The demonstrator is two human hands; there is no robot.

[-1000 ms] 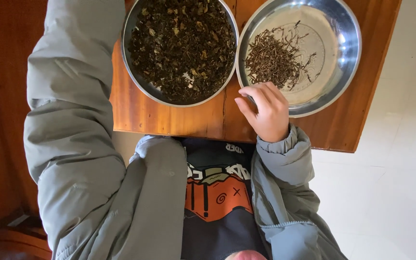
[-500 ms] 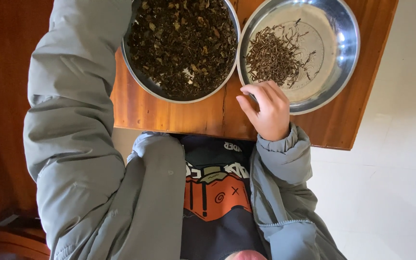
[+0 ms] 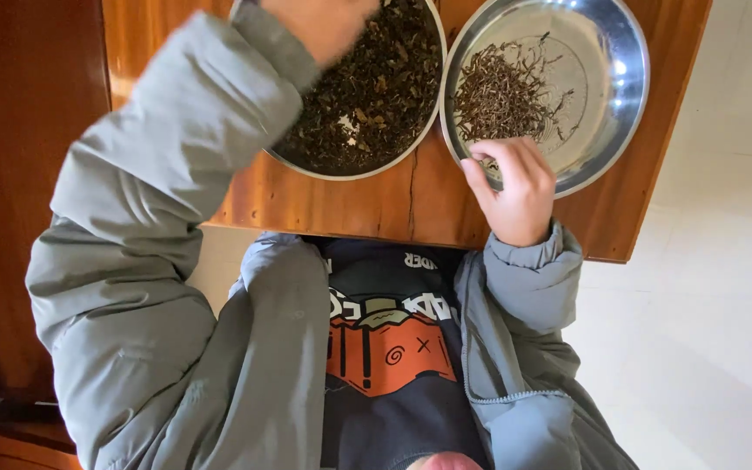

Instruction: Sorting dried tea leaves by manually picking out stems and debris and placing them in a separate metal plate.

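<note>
Head view, looking down the wearer's own torso. A wooden tabletop (image 3: 376,196) carried two round metal bowls set just beside each other, their rims almost touching. The larger mass lay in the left bowl (image 3: 354,170), which was heaped with dark, mixed dried leaves (image 3: 376,96). The right bowl (image 3: 602,113) held a smaller, looser pile of thin brown stems (image 3: 502,91), gathered on its near left side, with much of the shiny bottom bare.

The left hand (image 3: 319,22), in a grey padded sleeve (image 3: 176,174), was over the far edge of the leaf heap and was cut off by the top of the frame; whether its fingers were open or closed on leaves could not be told. The right hand (image 3: 515,187) rested at the near rim of the right bowl, its fingers (image 3: 493,157) curled inward and bunched together just over the edge of the stem pile. Whether they pinched a stem was hidden by the knuckles.

The work in hand appeared to be sorting stems out of the leaf mix. Done well, by this judgement, it called for small pinches, so that single stems came away without leaf fragments. The release should be made low inside the right bowl, since light pieces dropped from height could scatter onto the tabletop.
</note>
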